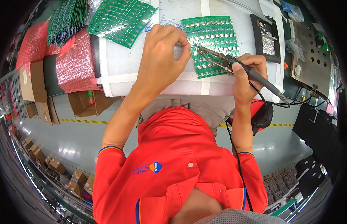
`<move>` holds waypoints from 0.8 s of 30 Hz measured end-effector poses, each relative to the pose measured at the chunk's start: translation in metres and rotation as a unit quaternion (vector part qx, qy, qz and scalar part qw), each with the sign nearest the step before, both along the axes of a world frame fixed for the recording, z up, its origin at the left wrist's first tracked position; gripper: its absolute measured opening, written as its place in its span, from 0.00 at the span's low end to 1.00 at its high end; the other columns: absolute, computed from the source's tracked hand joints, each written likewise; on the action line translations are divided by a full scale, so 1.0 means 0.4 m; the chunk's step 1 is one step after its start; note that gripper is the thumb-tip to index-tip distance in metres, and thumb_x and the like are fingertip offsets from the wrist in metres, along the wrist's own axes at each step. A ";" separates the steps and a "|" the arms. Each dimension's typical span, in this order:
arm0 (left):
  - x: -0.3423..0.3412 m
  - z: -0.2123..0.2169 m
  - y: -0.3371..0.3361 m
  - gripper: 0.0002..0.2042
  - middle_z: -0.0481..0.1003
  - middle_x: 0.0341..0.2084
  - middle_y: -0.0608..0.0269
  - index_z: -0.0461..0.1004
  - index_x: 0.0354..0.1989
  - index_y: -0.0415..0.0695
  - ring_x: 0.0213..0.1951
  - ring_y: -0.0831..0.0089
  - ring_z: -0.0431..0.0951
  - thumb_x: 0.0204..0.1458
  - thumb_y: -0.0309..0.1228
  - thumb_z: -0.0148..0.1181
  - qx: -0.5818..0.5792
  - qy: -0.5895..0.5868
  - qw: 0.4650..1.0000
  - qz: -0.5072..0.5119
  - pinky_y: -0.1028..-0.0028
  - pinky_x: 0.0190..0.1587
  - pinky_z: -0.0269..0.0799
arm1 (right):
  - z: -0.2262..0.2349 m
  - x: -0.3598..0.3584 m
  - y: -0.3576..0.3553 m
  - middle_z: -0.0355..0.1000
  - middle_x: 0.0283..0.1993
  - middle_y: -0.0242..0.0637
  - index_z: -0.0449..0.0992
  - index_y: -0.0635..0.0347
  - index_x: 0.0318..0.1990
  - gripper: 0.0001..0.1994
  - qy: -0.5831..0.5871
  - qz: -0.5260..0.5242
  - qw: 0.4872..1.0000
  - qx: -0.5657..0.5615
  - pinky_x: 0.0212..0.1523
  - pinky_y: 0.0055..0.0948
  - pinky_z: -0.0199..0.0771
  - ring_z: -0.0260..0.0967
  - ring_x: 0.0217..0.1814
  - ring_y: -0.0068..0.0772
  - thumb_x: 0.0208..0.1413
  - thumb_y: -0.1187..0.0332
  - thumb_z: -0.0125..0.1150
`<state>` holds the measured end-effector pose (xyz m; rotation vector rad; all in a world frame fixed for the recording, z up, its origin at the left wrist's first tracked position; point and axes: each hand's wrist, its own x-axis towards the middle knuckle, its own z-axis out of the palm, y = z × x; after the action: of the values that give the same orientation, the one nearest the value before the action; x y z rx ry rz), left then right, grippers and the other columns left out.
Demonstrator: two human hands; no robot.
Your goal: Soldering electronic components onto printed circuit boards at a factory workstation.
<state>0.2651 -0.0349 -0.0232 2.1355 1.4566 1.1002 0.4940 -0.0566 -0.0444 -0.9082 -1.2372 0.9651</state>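
My right hand (pixel 250 74) grips a black-handled soldering iron (pixel 265 81), which has a thin metal guide running beside its barrel. The iron's tip points left and reaches over a green circuit board panel (pixel 214 71) with rows of small metal parts. Close to that tip, at the panel's left side, the thumb and forefinger of my left hand (pixel 162 52) are pinched together. What they hold, if anything, is too small to make out. Thin blue wires (pixel 164 23) lie just behind my left hand, and some cross the panel's rows.
A second green panel (pixel 123 20) lies at the left on the white padded work surface (pixel 121 63). Farther left are wired boards (pixel 67 22) and pink bubble wrap (pixel 76 63). A black tray (pixel 265 37) and a metal plate with holes (pixel 311 56) sit to the right. The iron's cable (pixel 238 164) hangs beside my right arm.
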 end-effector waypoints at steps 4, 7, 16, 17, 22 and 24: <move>0.000 0.000 0.000 0.04 0.82 0.37 0.61 0.78 0.30 0.39 0.42 0.61 0.78 0.49 0.21 0.69 -0.003 -0.001 1.000 -0.001 0.65 0.47 0.74 | -0.003 0.004 0.002 0.70 0.29 0.36 0.66 0.62 0.40 0.12 0.018 -0.008 1.000 0.012 0.31 0.19 0.63 0.62 0.29 0.17 0.56 0.83 0.64; 0.000 0.000 0.001 0.05 0.82 0.37 0.61 0.78 0.30 0.39 0.42 0.61 0.78 0.49 0.21 0.70 0.002 0.005 1.000 0.000 0.65 0.47 0.74 | -0.006 0.006 0.000 0.70 0.29 0.36 0.66 0.62 0.40 0.12 0.040 -0.022 0.999 0.013 0.31 0.19 0.63 0.61 0.29 0.17 0.56 0.82 0.64; -0.011 0.020 0.006 0.04 0.83 0.36 0.61 0.79 0.30 0.39 0.42 0.62 0.79 0.50 0.21 0.69 0.001 0.011 1.000 -0.004 0.66 0.48 0.74 | 0.012 0.000 -0.014 0.72 0.32 0.37 0.69 0.65 0.43 0.11 0.033 -0.045 0.998 -0.022 0.30 0.20 0.67 0.67 0.28 0.19 0.58 0.80 0.66; -0.015 0.027 0.007 0.04 0.83 0.36 0.61 0.79 0.31 0.39 0.41 0.63 0.80 0.50 0.21 0.69 0.009 0.008 1.000 0.002 0.67 0.47 0.75 | 0.016 0.000 -0.016 0.72 0.33 0.37 0.71 0.66 0.44 0.11 0.016 -0.045 0.998 -0.029 0.30 0.20 0.67 0.67 0.28 0.19 0.58 0.80 0.66; -0.018 0.050 -0.007 0.03 0.83 0.33 0.59 0.81 0.35 0.39 0.34 0.66 0.82 0.54 0.22 0.69 -0.053 -0.060 0.997 -0.003 0.70 0.40 0.76 | 0.019 -0.003 -0.007 0.72 0.36 0.37 0.75 0.68 0.47 0.09 -0.017 -0.016 1.000 0.003 0.29 0.20 0.68 0.69 0.28 0.20 0.59 0.80 0.66; -0.011 0.046 -0.006 0.03 0.83 0.32 0.58 0.82 0.37 0.38 0.33 0.66 0.82 0.54 0.22 0.69 -0.047 -0.047 0.998 -0.016 0.71 0.39 0.77 | 0.018 -0.003 -0.005 0.72 0.36 0.37 0.76 0.68 0.46 0.09 -0.022 -0.018 1.000 0.001 0.29 0.20 0.67 0.69 0.28 0.20 0.60 0.80 0.66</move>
<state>0.2607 -0.0372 -0.0048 2.0087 1.3994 1.0821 0.4929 -0.0586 -0.0371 -0.9528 -1.2550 0.9192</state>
